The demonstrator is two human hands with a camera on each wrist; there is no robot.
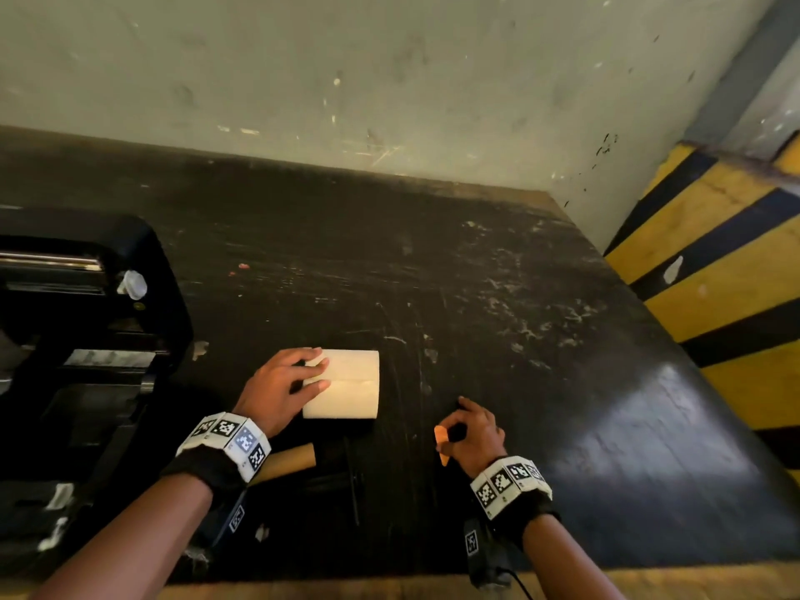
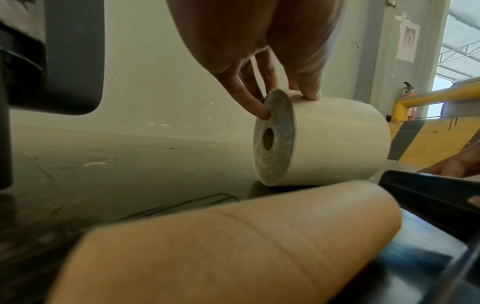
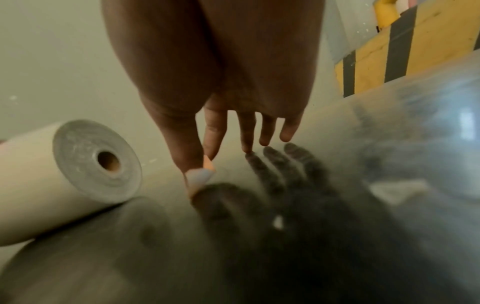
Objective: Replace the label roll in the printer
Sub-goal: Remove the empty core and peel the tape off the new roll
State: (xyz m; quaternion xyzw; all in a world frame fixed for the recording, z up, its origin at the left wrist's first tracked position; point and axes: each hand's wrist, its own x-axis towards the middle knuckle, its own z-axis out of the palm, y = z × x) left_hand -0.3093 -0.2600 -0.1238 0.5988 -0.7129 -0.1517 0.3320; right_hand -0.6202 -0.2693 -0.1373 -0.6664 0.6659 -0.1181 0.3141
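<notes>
A full white label roll (image 1: 346,385) lies on its side in the middle of the black table (image 1: 519,288). My left hand (image 1: 314,374) grips its left end; in the left wrist view the thumb presses the top of the roll (image 2: 332,139) and the fingers (image 2: 259,107) lie against the end face above the core hole. My right hand (image 1: 450,430) hovers right of the roll, thumb and forefinger pinching a small orange-and-white scrap (image 3: 201,174). The black printer (image 1: 82,322) stands open at the left edge. An empty brown cardboard core (image 1: 290,461) lies by my left wrist.
A pale wall runs along the table's far side. A yellow-and-black striped barrier (image 1: 718,275) borders the table on the right. A black elongated part (image 2: 428,201) lies just right of the cardboard core (image 2: 221,246). Bare tabletop stretches to the right and behind the roll.
</notes>
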